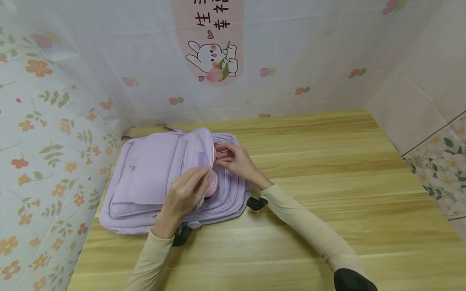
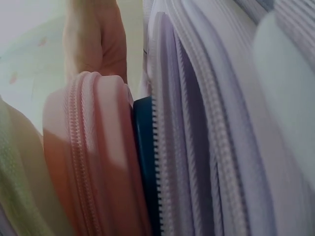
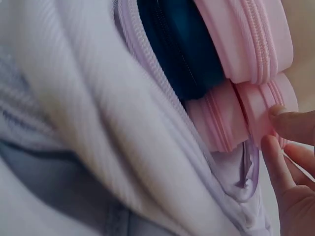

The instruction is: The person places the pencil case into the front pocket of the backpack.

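A lavender backpack lies on the table with its front pocket unzipped. My left hand pinches the pocket's edge and holds it away from the bag. My right hand reaches into the opening from the right. In the right wrist view its thumb and fingers pinch a small pink zippered case. Another pink zippered case sits beside it, also visible as a pink case under my left hand. A dark blue zippered case is wedged behind them against the pocket's zipper. The pocket's depth is hidden.
The wooden table extends to the right of the backpack. A white cloth with a printed rabbit hangs behind it, and a flower-patterned cloth hangs on the left. Black camera mounts sit at my wrists.
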`<state>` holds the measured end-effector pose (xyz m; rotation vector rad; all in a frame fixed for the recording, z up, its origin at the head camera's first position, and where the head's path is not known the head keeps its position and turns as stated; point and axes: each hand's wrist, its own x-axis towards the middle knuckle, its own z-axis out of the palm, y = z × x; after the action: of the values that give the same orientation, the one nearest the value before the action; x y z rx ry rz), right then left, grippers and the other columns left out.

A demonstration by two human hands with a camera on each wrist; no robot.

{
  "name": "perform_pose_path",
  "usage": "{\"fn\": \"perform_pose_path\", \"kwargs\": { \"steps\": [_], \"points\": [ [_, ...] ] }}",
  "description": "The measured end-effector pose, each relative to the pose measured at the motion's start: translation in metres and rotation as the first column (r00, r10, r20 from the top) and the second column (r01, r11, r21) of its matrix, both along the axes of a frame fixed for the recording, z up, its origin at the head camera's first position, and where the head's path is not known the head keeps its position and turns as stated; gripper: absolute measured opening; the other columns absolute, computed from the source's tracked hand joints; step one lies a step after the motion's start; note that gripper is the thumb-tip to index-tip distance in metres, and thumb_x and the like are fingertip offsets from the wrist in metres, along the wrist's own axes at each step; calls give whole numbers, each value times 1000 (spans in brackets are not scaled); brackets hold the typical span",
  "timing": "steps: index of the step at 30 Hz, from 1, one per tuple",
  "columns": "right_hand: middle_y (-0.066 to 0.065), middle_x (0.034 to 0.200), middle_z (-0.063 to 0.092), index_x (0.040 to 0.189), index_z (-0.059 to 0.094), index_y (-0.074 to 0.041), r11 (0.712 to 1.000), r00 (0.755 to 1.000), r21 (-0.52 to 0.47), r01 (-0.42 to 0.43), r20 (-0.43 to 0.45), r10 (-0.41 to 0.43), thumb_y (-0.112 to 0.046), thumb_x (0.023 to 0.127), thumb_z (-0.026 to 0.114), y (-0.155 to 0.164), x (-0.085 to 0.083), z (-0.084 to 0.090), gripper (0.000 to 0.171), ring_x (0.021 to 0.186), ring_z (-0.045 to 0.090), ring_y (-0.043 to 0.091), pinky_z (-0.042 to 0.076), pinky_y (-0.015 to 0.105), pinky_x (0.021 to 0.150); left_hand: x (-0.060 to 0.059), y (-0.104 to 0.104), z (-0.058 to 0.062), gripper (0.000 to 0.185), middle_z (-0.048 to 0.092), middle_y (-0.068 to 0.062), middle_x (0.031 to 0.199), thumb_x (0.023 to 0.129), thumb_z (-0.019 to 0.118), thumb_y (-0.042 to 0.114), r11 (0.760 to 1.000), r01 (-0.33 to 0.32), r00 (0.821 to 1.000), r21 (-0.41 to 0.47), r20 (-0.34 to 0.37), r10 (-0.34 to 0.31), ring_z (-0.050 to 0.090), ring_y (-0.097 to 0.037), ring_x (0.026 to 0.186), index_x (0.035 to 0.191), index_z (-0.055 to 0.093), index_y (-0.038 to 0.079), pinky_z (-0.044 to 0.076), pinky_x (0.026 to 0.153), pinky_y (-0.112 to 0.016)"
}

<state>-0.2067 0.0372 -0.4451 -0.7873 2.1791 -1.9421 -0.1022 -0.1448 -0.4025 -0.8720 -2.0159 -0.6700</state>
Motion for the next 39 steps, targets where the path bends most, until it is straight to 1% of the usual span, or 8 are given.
{"fn": "perform_pose_path", "kwargs": {
  "steps": [6,11,19,23,27,32,36,39],
  "points": [
    [31,124,65,124,60,14,1000,1000,16,12,25,-12,12,89,68,12,0,0,36,109,68,43,61,26,92,-2,4,1,20,71,-12,86,96,60,8,1000,-19,999,5,32,19,69,-23,73,104,73,-4,62,66,-34],
    [28,122,68,121,64,10,994,996,67,85,11,-85,7,93,65,27,-2,5,29,110,69,39,61,28,93,-1,7,-2,22,72,-11,86,95,63,15,994,-96,994,-62,47,99,71,-25,75,102,76,0,64,67,-36],
    [22,119,71,123,66,5,962,977,180,204,-98,-188,-3,97,63,51,5,13,28,102,71,32,61,32,85,3,16,-13,21,65,-12,92,89,69,18,984,-126,976,-128,159,146,62,-27,79,98,77,1,57,68,-37],
    [23,122,69,125,65,6,957,974,198,210,-125,-188,-5,98,62,60,11,17,29,104,70,32,60,39,87,4,19,-14,21,63,-12,93,88,70,20,972,-155,963,-174,191,188,58,-27,81,96,76,1,52,68,-39],
    [24,126,66,128,62,6,950,967,217,223,-169,-189,-5,98,62,71,14,19,32,110,67,37,59,47,94,4,21,-9,24,63,-15,96,89,69,23,969,-181,952,-169,216,215,59,-30,84,99,74,2,54,72,-43],
    [24,136,60,137,55,4,903,943,327,280,-272,-194,-12,98,62,87,17,26,42,122,59,42,51,55,106,0,24,5,36,64,-20,104,93,64,28,965,-216,929,-151,272,250,61,-37,92,113,69,-2,57,81,-48],
    [22,145,53,147,47,-2,831,918,447,330,-356,-174,-26,97,65,99,22,40,58,133,50,40,44,58,112,-7,24,17,47,63,-24,118,96,60,32,947,-259,902,-189,305,307,61,-41,102,129,63,-2,55,89,-53],
    [24,150,47,151,42,-4,774,880,504,383,-454,-139,-36,95,67,107,24,49,70,138,45,42,40,63,114,-11,24,23,52,59,-26,133,97,57,36,927,-286,877,-242,324,355,58,-45,117,137,59,2,50,102,-56]
  ]
}}
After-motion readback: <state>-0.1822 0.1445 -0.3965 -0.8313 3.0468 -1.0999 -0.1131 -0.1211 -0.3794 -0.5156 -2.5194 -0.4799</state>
